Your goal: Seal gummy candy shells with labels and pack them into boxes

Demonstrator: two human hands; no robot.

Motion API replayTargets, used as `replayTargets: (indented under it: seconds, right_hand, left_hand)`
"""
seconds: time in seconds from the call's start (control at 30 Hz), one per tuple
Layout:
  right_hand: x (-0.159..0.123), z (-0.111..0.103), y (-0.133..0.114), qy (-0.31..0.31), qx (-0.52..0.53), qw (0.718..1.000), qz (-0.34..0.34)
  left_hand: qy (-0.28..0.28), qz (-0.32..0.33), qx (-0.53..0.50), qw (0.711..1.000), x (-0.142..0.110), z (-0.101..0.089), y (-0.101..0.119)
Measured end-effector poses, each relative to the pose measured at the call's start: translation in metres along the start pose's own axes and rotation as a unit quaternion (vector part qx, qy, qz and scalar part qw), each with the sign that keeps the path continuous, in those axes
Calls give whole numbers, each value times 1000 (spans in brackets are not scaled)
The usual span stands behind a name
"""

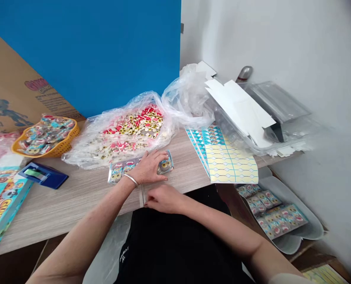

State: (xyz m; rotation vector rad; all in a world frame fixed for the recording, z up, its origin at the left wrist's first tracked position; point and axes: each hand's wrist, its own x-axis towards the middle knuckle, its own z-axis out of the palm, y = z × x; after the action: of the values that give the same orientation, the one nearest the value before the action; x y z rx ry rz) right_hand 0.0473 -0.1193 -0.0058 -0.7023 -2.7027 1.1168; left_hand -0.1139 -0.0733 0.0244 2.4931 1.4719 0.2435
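Note:
My left hand (148,167) lies across a long clear plastic pack of wrapped gummy candies (123,167), thumb on the near side and fingers over the far side, gripping it on the table. My right hand (165,198) is closed in a pinch at the table's front edge, just below the left. Beside its fingertips runs a narrow, pale, see-through strip (142,196); what the fingers hold is hidden. Behind the pack lies a big clear bag (86,142) of loose red, white and yellow gummies (140,123).
Leftward are a blue tape dispenser (45,176), a yellow basket (65,141) of wrapped candies and a printed box (6,205). Label sheets (231,161) lie right of my hands, with a clear bin (287,106) of white card behind. Lower right, a grey tub (312,221) holds several packs.

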Motion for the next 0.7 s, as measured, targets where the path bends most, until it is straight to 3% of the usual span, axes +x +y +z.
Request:
replayTargets:
  seconds: [0.07,0.13,0.2,0.27,0.4,0.7]
  right_hand:
    - [-25,-16,16,63,-6,997,46]
    - [-41,-31,34,171,-27,981,84]
    - [-44,-41,52,269,-61,958,78]
    - [-37,-46,67,315,-93,944,32]
    - [-17,-43,84,316,-125,939,-53]
    - [-11,-34,97,333,-199,917,-96]
  left_hand:
    - [5,-6,8,1000,-2,4,1]
    - [11,-5,8,1000,-3,8,0]
    - [12,-7,10,1000,-3,10,0]
    - [12,-10,19,1000,-3,11,-1]
    - [9,-10,43,999,-4,15,-3]
    - [11,9,89,996,-6,22,-6]
